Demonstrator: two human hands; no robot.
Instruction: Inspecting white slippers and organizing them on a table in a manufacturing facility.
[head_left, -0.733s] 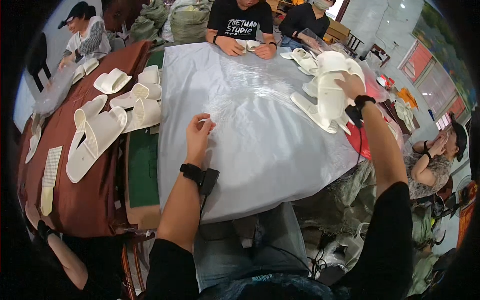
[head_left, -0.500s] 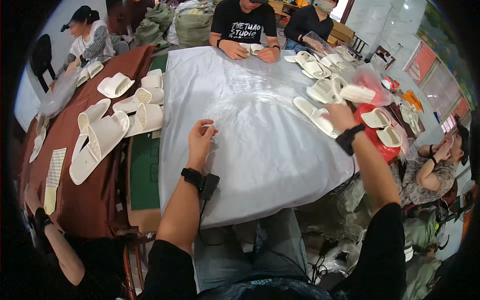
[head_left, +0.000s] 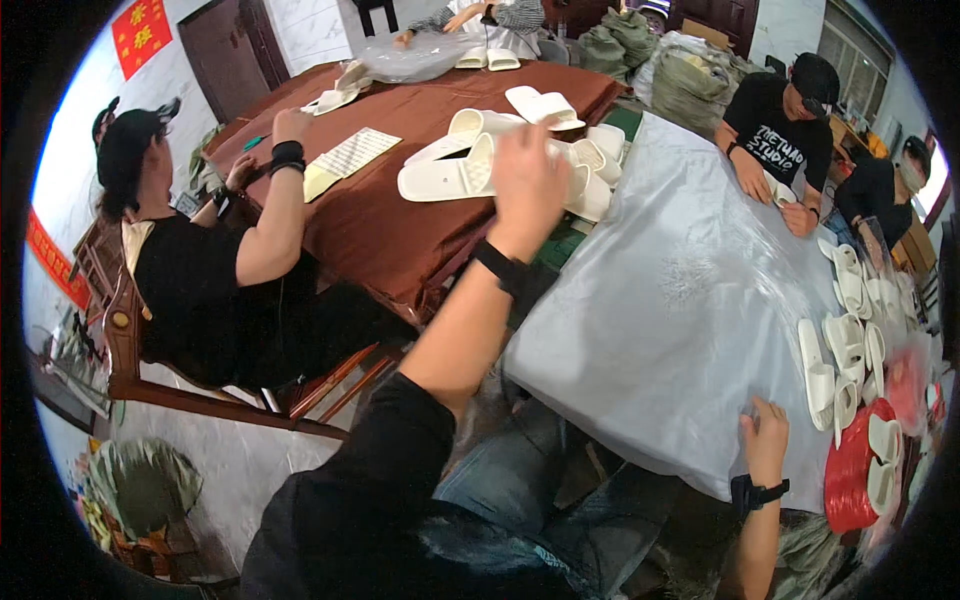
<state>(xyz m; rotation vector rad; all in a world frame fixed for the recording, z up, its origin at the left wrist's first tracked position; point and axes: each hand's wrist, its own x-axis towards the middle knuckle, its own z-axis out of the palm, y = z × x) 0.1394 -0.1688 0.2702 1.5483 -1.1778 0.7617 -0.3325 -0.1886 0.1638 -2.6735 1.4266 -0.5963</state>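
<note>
My left hand point(head_left: 530, 190) reaches over several cream slide slippers point(head_left: 438, 182) at the edge of the brown-covered table. Its fingers are smeared by motion and cover part of the slippers, so I cannot tell whether it grips one. Other cream slippers point(head_left: 592, 190) lie just right of that hand. My right hand point(head_left: 765, 440) hovers over the near right edge of the white plastic-covered table point(head_left: 640, 330), fingers loosely bent and thumb apart, with nothing in it. Nearest to it on the right stand more cream slippers point(head_left: 817, 375).
A red plastic bag point(head_left: 846, 480) with slippers lies at the right edge. A checked yellowish sheet point(head_left: 350, 160) rests on the brown table point(head_left: 400, 245). One person point(head_left: 200, 260) sits left on a wooden chair point(head_left: 122, 345); co-workers sit at the far sides. Green sacks point(head_left: 612, 45) stand behind.
The view has turned left. My left hand has moved from the white table to the slippers on the left; my right hand has come away from the slipper at right.
</note>
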